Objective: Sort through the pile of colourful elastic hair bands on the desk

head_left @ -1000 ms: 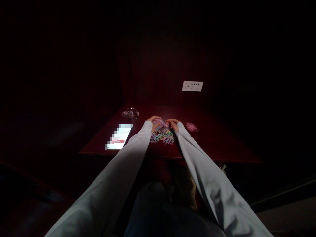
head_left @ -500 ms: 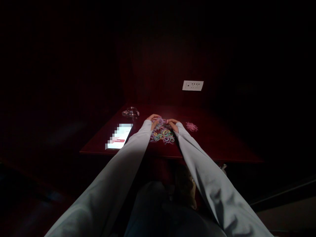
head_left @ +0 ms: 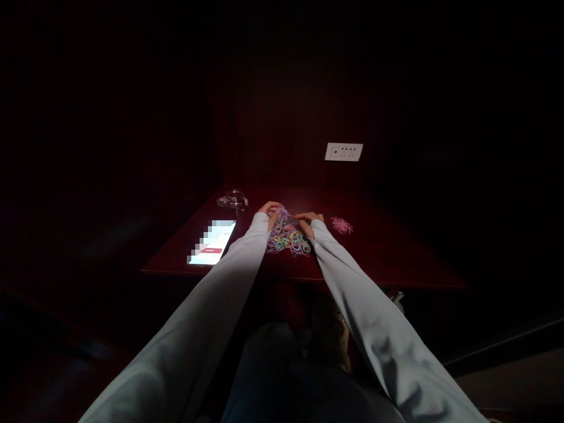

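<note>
A heap of small coloured elastic bands (head_left: 289, 239) lies on a dark red table (head_left: 379, 258) in a dim room. My left hand (head_left: 271, 212) rests at the heap's far left edge, fingers curled into the bands. My right hand (head_left: 308, 221) sits at the heap's far right edge, fingers bent down onto the bands. Both arms wear pale long sleeves. The hands are small and dim, so what each finger grips is unclear.
A lit phone (head_left: 212, 242) lies left of the heap near the table's front edge. A clear glass dish (head_left: 232, 200) stands behind it. A small pile of pink bands (head_left: 341, 225) lies to the right. A white socket plate (head_left: 343, 152) is on the back wall.
My right hand has slid slightly left over the heap, and my left hand has shifted a little. The heap and other objects stay put.
</note>
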The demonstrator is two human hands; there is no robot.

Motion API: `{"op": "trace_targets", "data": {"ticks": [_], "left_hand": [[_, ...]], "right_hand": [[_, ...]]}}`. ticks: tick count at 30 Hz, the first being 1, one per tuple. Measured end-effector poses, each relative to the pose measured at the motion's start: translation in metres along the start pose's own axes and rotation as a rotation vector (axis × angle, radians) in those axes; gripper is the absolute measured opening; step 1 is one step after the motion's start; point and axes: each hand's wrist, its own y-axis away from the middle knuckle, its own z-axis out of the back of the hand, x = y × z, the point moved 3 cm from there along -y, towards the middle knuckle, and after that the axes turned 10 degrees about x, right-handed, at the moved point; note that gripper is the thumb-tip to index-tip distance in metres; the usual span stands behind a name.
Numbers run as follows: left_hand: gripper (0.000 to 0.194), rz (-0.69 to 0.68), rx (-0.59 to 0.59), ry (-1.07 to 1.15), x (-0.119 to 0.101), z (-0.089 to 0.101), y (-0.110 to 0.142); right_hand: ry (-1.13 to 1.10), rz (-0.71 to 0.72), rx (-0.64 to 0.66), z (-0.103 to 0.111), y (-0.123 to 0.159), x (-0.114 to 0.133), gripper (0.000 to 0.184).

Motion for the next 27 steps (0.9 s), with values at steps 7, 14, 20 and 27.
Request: {"op": "trace_targets", "data": {"ticks": [7,14,20,27], "left_hand": [[0.014,0.044,-0.102,0.015,0.004,0.006,0.001],[0.027,0.091,-0.123,0.142,0.019,0.006,-0.001],[0.034,0.131,-0.143,0.268,0.031,0.003,-0.006],[0.037,0.129,-0.112,0.298,0.032,0.000,-0.007]], "right_hand": [[0.043,0.046,0.114,0.000,0.006,0.002,0.020],[0.039,0.011,0.096,0.001,0.005,0.005,0.025],[0.000,0.010,0.088,0.003,0.006,0.008,0.025],[-0.062,0.093,0.059,0.003,0.009,0.018,0.015]]}}
